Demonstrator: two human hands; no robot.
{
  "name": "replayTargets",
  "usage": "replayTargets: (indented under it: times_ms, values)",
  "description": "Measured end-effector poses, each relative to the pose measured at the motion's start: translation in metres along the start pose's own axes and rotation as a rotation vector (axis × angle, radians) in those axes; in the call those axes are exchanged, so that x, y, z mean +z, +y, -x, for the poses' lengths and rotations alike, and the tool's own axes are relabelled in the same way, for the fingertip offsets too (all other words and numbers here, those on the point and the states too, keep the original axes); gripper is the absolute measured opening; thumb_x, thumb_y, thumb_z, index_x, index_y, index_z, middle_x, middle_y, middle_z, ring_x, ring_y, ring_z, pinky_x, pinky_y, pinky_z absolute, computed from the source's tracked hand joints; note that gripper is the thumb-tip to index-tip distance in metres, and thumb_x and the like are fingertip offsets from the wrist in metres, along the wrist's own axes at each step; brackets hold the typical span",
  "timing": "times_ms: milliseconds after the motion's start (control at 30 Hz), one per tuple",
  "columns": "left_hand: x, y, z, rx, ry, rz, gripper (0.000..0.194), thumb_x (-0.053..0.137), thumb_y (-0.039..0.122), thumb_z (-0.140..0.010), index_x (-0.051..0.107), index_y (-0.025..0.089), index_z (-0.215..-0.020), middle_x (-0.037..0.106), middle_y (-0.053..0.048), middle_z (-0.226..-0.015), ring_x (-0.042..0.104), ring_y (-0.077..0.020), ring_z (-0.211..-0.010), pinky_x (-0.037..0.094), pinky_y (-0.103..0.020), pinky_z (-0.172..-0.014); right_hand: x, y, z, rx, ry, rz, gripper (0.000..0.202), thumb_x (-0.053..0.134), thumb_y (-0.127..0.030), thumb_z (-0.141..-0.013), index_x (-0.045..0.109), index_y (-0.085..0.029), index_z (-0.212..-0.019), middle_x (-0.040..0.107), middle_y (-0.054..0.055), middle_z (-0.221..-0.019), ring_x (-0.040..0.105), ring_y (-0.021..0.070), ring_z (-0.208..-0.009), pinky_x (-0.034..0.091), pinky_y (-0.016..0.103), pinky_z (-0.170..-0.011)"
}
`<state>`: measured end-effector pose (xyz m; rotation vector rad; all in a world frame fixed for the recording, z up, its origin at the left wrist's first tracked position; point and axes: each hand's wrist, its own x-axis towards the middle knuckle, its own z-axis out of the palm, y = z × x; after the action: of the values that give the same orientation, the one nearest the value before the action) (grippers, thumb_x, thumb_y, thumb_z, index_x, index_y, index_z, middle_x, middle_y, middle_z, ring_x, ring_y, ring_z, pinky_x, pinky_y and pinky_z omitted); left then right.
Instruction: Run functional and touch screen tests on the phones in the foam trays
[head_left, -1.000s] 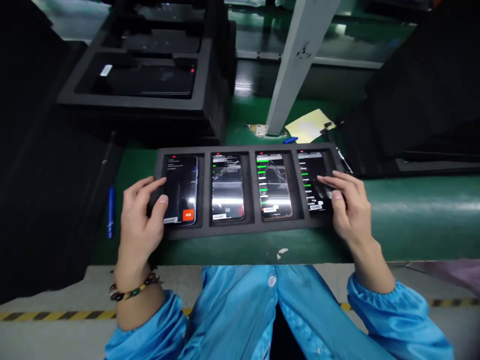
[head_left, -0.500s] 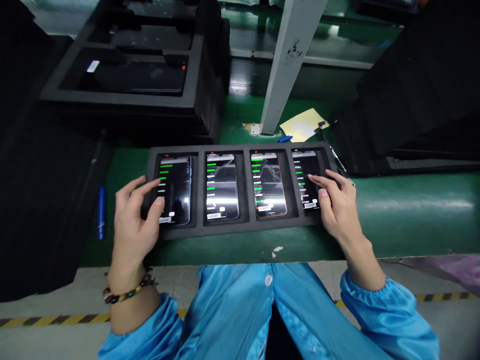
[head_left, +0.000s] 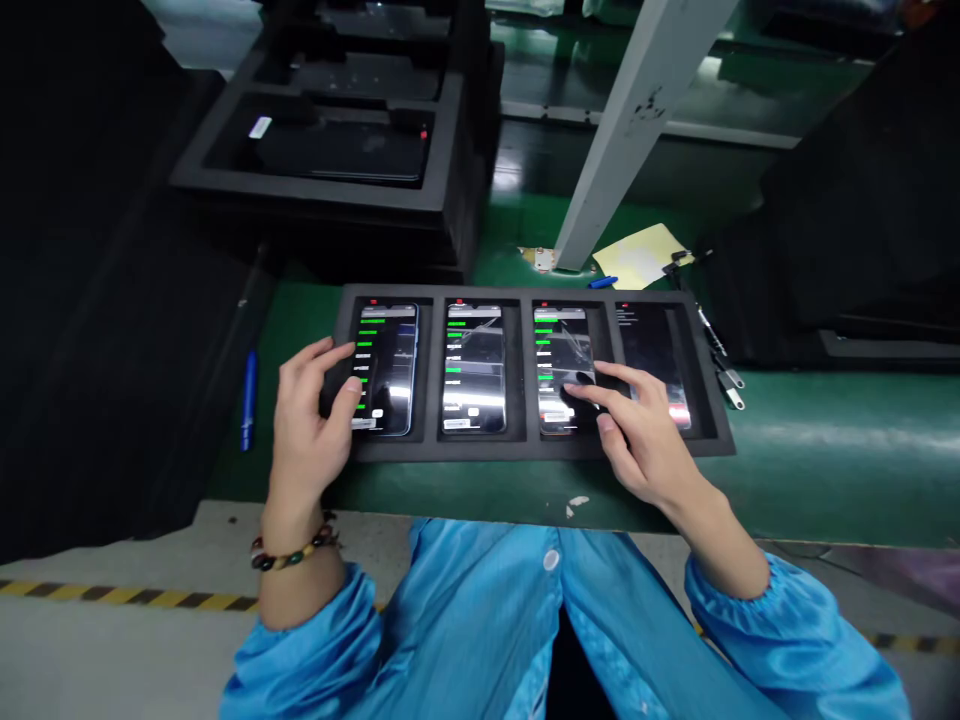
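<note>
A black foam tray (head_left: 480, 450) lies along the bench front, with a smartphone in each compartment. At its left end my left hand (head_left: 313, 420) rests with fingers apart, fingertips by the edge of the leftmost phone (head_left: 394, 375). My right hand (head_left: 649, 435) is open over the third phone (head_left: 559, 345), index fingertip at its lower screen. Between them lies the second phone (head_left: 475, 370), untouched. Those three screens show rows of green and white text. The rightmost phone (head_left: 645, 350) has a mostly dark screen with small text and a red patch low down, partly behind my right hand.
Stacked black foam trays (head_left: 307, 195) holding phones stand at the back left. A blue pen (head_left: 248, 400) lies left of my left hand. Behind the tray are a grey post (head_left: 622, 140), a yellow paper (head_left: 637, 255) and a pen cap (head_left: 603, 283). Dark stacks (head_left: 847, 250) rise at the right.
My right hand has moved left from the rightmost phone to the third one. The rightmost screen changed from rows of text to mostly dark. My left hand stays at the tray's left end.
</note>
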<state>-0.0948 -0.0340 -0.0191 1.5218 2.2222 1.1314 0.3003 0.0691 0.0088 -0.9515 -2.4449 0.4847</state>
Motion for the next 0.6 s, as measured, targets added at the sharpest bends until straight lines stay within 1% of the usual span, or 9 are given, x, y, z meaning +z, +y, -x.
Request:
replayTargets:
  times_ms: [67, 133, 233, 300, 333, 433, 533, 600]
  values:
    - [0.003, -0.005, 0.000, -0.080, 0.010, 0.096, 0.052, 0.065, 0.045, -0.105, 0.062, 0.022, -0.151, 0.062, -0.013, -0.155, 0.059, -0.0316, -0.145, 0.048, -0.056, -0.127, 0.007, -0.010, -0.012, -0.043, -0.007, -0.027, 0.040, 0.046, -0.021, -0.109, 0.067, -0.019, -0.143, 0.072, 0.016, -0.139, 0.055, 0.0358, -0.147, 0.046, 0.058, -0.114]
    - [0.006, -0.011, 0.000, -0.127, 0.014, 0.161, 0.055, 0.066, 0.045, -0.104, 0.059, 0.023, -0.154, 0.065, -0.012, -0.153, 0.063, -0.0299, -0.143, 0.050, -0.053, -0.126, 0.017, -0.024, -0.027, -0.111, -0.034, -0.046, 0.042, 0.045, -0.020, -0.108, 0.065, -0.015, -0.144, 0.071, 0.018, -0.141, 0.053, 0.0356, -0.149, 0.045, 0.057, -0.116]
    - [0.008, -0.017, -0.001, -0.141, 0.019, 0.209, 0.054, 0.067, 0.044, -0.103, 0.058, 0.026, -0.154, 0.065, -0.011, -0.156, 0.061, -0.0285, -0.147, 0.050, -0.048, -0.127, 0.032, -0.041, -0.049, -0.184, -0.112, -0.055, 0.044, 0.043, -0.020, -0.108, 0.064, -0.012, -0.145, 0.074, 0.017, -0.137, 0.052, 0.0360, -0.151, 0.041, 0.058, -0.121]
    - [0.009, -0.018, -0.002, -0.160, 0.017, 0.244, 0.054, 0.069, 0.042, -0.102, 0.058, 0.027, -0.153, 0.063, -0.011, -0.158, 0.059, -0.0285, -0.150, 0.049, -0.048, -0.128, 0.035, -0.046, -0.056, -0.188, -0.140, -0.058, 0.044, 0.042, -0.020, -0.109, 0.064, -0.012, -0.146, 0.075, 0.016, -0.137, 0.051, 0.0362, -0.152, 0.038, 0.060, -0.124]
    - [0.008, -0.018, -0.002, -0.166, 0.013, 0.252, 0.055, 0.069, 0.041, -0.101, 0.057, 0.027, -0.153, 0.063, -0.012, -0.159, 0.059, -0.0287, -0.151, 0.048, -0.049, -0.128, 0.034, -0.046, -0.057, -0.179, -0.134, -0.063, 0.044, 0.042, -0.021, -0.109, 0.064, -0.013, -0.147, 0.074, 0.016, -0.140, 0.050, 0.0362, -0.153, 0.038, 0.060, -0.124]
    - [0.007, -0.015, -0.002, -0.160, -0.004, 0.242, 0.059, 0.072, 0.040, -0.099, 0.056, 0.027, -0.154, 0.062, -0.012, -0.159, 0.058, -0.0297, -0.151, 0.047, -0.052, -0.128, 0.018, -0.036, -0.046, -0.081, -0.044, -0.076, 0.046, 0.044, -0.026, -0.110, 0.062, -0.018, -0.152, 0.067, 0.017, -0.151, 0.049, 0.0362, -0.155, 0.040, 0.061, -0.123]
    - [0.006, -0.012, -0.002, -0.128, -0.027, 0.234, 0.064, 0.076, 0.042, -0.096, 0.054, 0.026, -0.154, 0.061, -0.013, -0.159, 0.057, -0.0310, -0.150, 0.047, -0.053, -0.129, -0.007, -0.015, -0.020, 0.121, 0.141, -0.035, 0.046, 0.045, -0.033, -0.111, 0.064, -0.023, -0.152, 0.065, 0.015, -0.152, 0.052, 0.0363, -0.151, 0.041, 0.061, -0.123]
    - [0.005, -0.012, -0.002, -0.108, -0.039, 0.231, 0.067, 0.077, 0.044, -0.095, 0.054, 0.026, -0.155, 0.060, -0.013, -0.159, 0.057, -0.0316, -0.151, 0.046, -0.053, -0.130, -0.023, 0.003, 0.003, 0.295, 0.283, 0.040, 0.045, 0.045, -0.038, -0.112, 0.066, -0.025, -0.150, 0.067, 0.015, -0.149, 0.055, 0.0369, -0.148, 0.042, 0.060, -0.123]
